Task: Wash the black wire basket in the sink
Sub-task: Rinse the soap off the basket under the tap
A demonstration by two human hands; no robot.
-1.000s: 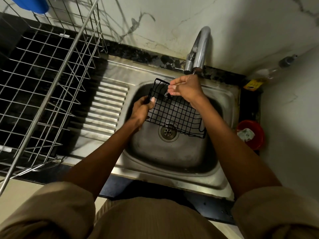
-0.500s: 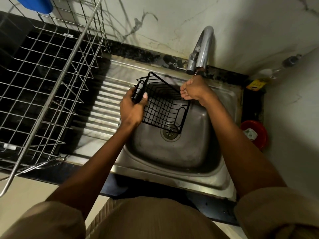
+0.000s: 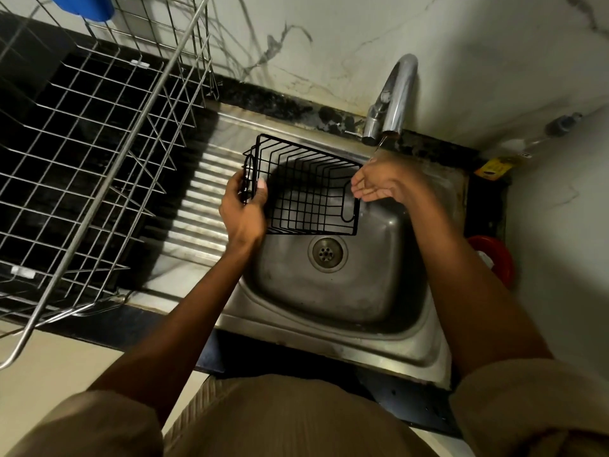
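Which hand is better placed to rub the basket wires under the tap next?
Probably the right hand: it is free, open, beside the black wire basket and just below the tap. The left hand grips the basket's left side and holds it over the sink.

No legible text anywhere.

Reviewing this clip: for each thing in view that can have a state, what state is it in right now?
black wire basket: held tilted over the sink
left hand: grips the basket's left end
right hand: open, under the spout, beside the basket
tap: thin trickle running
sink: drain unplugged, no pooled water
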